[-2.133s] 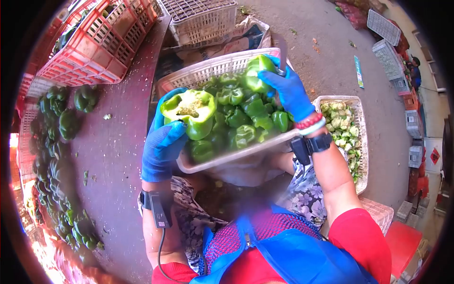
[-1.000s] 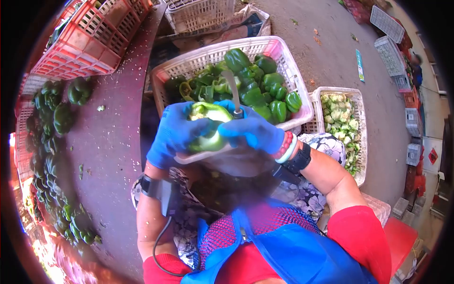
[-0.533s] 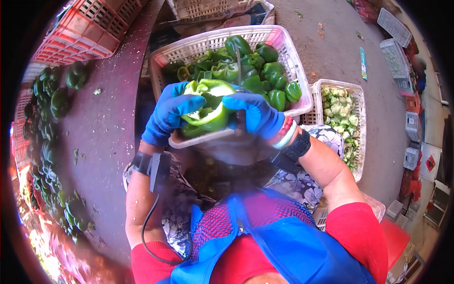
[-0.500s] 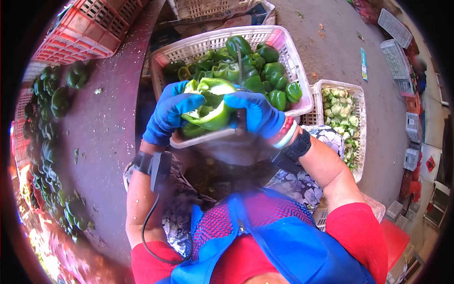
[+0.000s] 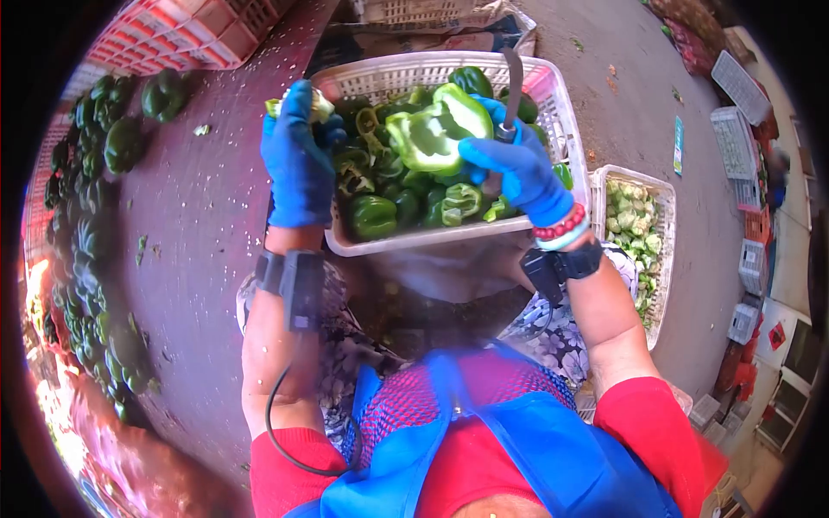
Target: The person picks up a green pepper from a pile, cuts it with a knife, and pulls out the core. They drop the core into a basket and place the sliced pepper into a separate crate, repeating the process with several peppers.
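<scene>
My right hand [image 5: 522, 168], in a blue glove, grips an opened green bell pepper [image 5: 419, 142] between thumb and fingers. Its pale hollow inside faces up. The same hand also holds a knife [image 5: 514, 82], dark curved blade pointing up. My left hand [image 5: 298, 164], gloved too, is closed on a pale pepper core [image 5: 319, 105] at the crate's left rim, partly hidden by the fingers. Below both hands stands a white plastic crate [image 5: 432, 240] holding whole and cut green peppers [image 5: 374, 216].
At my right stands a smaller white crate [image 5: 661, 259] of pale green pepper cores [image 5: 635, 220]. Many whole peppers [image 5: 86, 276] lie in a heap on the left. A red crate [image 5: 173, 39] is at the upper left; more crates [image 5: 743, 82] line the far right.
My hands have moved apart. The left has gone up and left with the core, out of the pepper; the right keeps the pepper and knife, and the pepper's hollow now shows.
</scene>
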Demonstrator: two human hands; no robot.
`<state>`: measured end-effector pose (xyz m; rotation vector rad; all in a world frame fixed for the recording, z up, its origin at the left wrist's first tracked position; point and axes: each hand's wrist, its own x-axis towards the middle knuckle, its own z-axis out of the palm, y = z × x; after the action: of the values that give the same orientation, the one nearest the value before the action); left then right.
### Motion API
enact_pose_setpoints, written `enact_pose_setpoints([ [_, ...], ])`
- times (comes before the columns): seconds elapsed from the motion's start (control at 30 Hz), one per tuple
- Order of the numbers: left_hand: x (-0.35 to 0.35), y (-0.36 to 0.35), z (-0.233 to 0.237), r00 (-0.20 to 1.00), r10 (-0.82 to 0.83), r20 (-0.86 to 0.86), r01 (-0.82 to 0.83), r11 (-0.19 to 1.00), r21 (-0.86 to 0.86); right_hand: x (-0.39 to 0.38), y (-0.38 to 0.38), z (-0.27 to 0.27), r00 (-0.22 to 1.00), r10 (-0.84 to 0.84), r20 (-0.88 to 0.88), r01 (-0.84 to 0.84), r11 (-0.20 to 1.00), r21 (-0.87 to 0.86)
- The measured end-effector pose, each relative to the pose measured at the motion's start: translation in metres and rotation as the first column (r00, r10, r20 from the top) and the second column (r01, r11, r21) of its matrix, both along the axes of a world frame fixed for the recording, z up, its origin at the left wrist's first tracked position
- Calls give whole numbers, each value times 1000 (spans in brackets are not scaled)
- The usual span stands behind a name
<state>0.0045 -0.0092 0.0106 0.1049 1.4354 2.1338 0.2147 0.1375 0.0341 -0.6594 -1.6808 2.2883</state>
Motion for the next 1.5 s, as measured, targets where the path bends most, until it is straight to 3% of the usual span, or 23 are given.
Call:
enact_pose_setpoints([
  [0.03,-6,0,0,998,24,52,-26,998,49,-7,-6,-17,991,-46,-128,95,910,404],
  [0.07,-10,0,0,994,42,102,-52,994,98,-5,-7,-34,999,33,3,-27,758,651],
  [0.13,-2,0,3,998,2,60,-4,999,43,2,-12,-69,955,52,294,-296,272,915],
  [0.2,3,0,7,998,-54,16,54,998,15,4,-23,-97,711,186,678,-673,460,579],
  [0.3,-3,-5,11,996,-79,45,78,997,11,-6,-24,-125,636,247,731,-753,404,519],
  [0.57,4,-12,15,972,-184,144,167,978,127,-36,-53,-162,628,144,765,-770,258,584],
  [0.67,-4,-14,11,956,-267,120,259,963,73,-31,-45,-169,652,196,733,-752,293,590],
  [0.7,-5,-14,17,936,-346,71,345,938,16,-32,-41,-161,605,191,773,-780,339,526],
  [0.73,1,-14,19,952,-300,62,303,951,-55,-29,-31,-155,584,274,764,-796,380,472],
  [0.8,3,-15,16,919,-388,73,392,918,-56,-24,-19,-121,589,310,746,-785,440,436],
  [0.9,11,-14,24,830,-555,47,556,820,-136,-23,-3,-55,710,57,702,-480,768,423],
  [0.93,14,-14,28,777,-628,49,625,759,-184,-16,9,-71,850,3,527,-243,890,386],
  [1.0,25,-10,28,695,-718,27,700,668,-255,-26,0,-19,963,-33,267,6,995,100],
  [1.07,32,-6,23,609,-793,-31,731,576,-367,-33,-5,-11,989,63,131,-112,905,411],
  [1.1,41,-5,31,632,-774,-32,708,594,-381,-36,-7,-11,989,130,76,-150,818,555],
  [1.2,39,-7,18,545,-828,-132,668,524,-528,-37,-17,-14,972,63,227,-202,721,663],
  [1.23,40,-7,16,562,-823,-79,691,520,-502,-37,-15,-20,972,86,220,-207,757,620],
  [1.3,40,-7,13,587,-809,25,732,517,-444,-40,-20,-19,983,-7,184,-140,617,774],
  [1.37,36,-8,-5,395,-857,-332,627,516,-584,-43,-26,-19,992,-32,123,-97,435,895],
  [1.43,37,-11,-19,461,-824,-329,632,565,-531,-43,-28,-20,998,20,54,-57,220,974],
  [1.5,36,-8,-10,703,-708,71,691,655,-305,-42,-25,-21,989,-27,-142,144,226,963],
])
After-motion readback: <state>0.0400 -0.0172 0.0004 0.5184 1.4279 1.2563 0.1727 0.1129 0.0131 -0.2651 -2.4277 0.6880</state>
